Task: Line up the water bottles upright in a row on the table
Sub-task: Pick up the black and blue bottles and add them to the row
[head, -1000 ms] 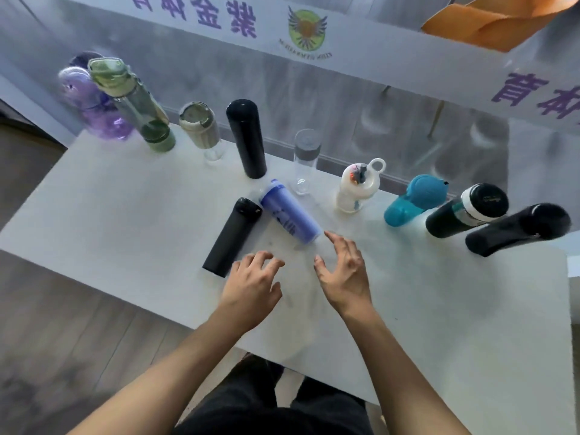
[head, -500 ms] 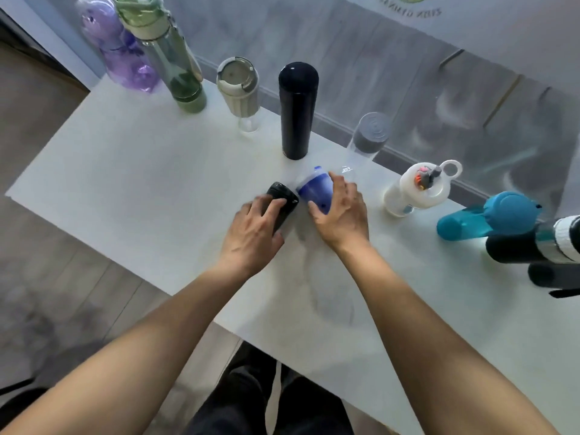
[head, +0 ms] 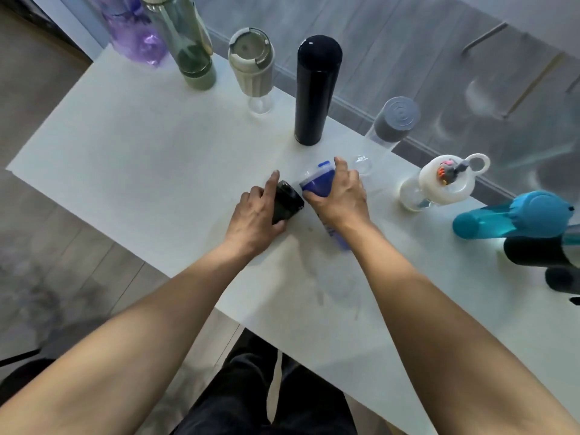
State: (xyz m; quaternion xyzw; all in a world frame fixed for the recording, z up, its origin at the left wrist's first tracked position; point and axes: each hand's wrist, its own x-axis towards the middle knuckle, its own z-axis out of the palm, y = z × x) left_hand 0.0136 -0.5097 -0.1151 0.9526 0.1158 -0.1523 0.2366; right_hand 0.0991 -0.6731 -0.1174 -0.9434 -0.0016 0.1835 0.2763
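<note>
Two bottles are gripped at the middle of the table (head: 131, 158): a short black flask (head: 287, 200) under the left hand (head: 255, 215) and a blue bottle (head: 317, 183) under the right hand (head: 340, 196). A second ago both lay flat with the hands hovering open above them; half a second ago the fingers were just closing on their tops. Now the cap ends are raised toward the camera and nearly touch each other, so both bottles appear to be tipping up off their sides, though neither is yet seen standing squarely. From this it is judged that the uprighting of the last two fallen bottles in the middle is under way.

The left hand is curled over the flask, thumb on the near side and forefinger stretched along the far side. The right hand is wrapped around the blue bottle's upper body, fingers over the far side; its lower end shows past the wrist.

Behind them a row stands along the far edge: a purple bottle (head: 138, 32), a green glass bottle (head: 188, 45), a beige-lidded cup (head: 251, 61), a tall black thermos (head: 317, 89), a clear bottle with a grey cap (head: 392, 127) and a white bottle with a loop lid (head: 439, 183). To the right a teal bottle (head: 508, 218) and dark bottles (head: 543, 249) at the frame edge appear to lean or lie; which cannot be told for certain.
</note>
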